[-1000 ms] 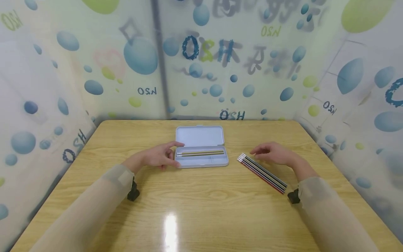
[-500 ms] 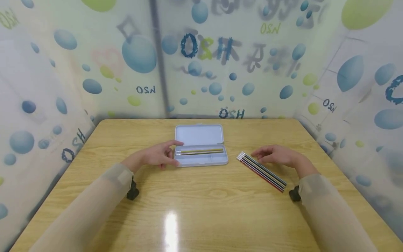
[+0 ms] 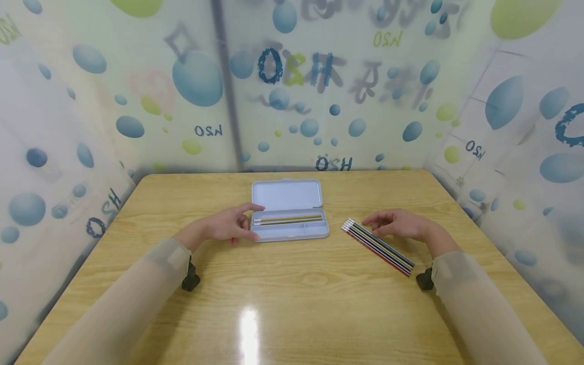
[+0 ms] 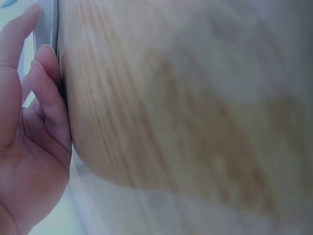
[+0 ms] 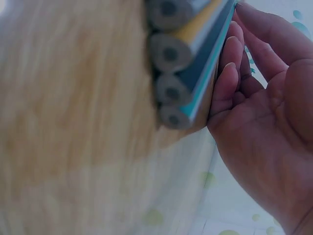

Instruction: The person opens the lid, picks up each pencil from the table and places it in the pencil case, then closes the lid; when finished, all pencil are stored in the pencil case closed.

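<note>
A pale blue pencil case (image 3: 289,233) lies with its lid (image 3: 286,194) folded back on the wooden table. Two yellow-and-dark pencils (image 3: 287,220) lie along its rear compartment. My left hand (image 3: 230,224) holds the case's left end between forefinger and thumb, one at the hinge side, one at the front corner. To the right, several striped pencils (image 3: 378,247) lie side by side in a slanted row, silver ends toward the case. My right hand (image 3: 401,225) is beside the row, fingers loosely bent. In the right wrist view a fingertip is right at the outermost teal pencil (image 5: 208,81).
The wooden table (image 3: 301,304) meets printed fabric walls (image 3: 292,111) at the back and sides. Black wrist cameras sit under both sleeves. The case's front compartment has a small divider near its right end.
My right hand has lowered slightly, its fingertips now closer against the pencil row. My left hand stays on the case, and the whole view has shifted a little.
</note>
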`<action>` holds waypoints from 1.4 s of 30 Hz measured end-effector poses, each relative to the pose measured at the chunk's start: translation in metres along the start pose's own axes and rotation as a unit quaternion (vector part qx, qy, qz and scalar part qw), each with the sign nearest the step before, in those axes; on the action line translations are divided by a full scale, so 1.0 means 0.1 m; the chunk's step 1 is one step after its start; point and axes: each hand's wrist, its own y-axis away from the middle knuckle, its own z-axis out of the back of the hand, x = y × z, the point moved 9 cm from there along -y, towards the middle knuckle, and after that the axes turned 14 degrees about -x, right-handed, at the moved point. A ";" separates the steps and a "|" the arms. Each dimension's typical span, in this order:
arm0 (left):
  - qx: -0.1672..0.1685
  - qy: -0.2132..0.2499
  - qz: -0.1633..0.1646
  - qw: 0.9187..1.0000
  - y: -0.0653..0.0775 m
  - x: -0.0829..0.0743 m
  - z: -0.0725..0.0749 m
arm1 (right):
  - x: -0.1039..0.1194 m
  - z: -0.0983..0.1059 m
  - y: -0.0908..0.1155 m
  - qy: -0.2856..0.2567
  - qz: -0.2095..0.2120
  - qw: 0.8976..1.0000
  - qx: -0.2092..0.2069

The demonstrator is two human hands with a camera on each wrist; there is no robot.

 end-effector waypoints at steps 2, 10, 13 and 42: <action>0.000 -0.001 0.002 1.000 0.00 0.01 0.00 | 0.00 0.01 0.00 0.003 -0.002 1.000 -0.003; -0.001 -0.001 0.001 1.000 -0.01 0.00 0.02 | 0.02 0.00 0.00 0.000 0.010 1.000 -0.008; -0.001 -0.003 0.003 1.000 -0.01 0.00 0.02 | 0.04 0.00 0.00 -0.002 0.015 1.000 -0.009; -0.001 -0.004 0.004 1.000 -0.01 0.02 0.01 | 0.00 0.03 -0.01 0.029 0.022 0.999 -0.040</action>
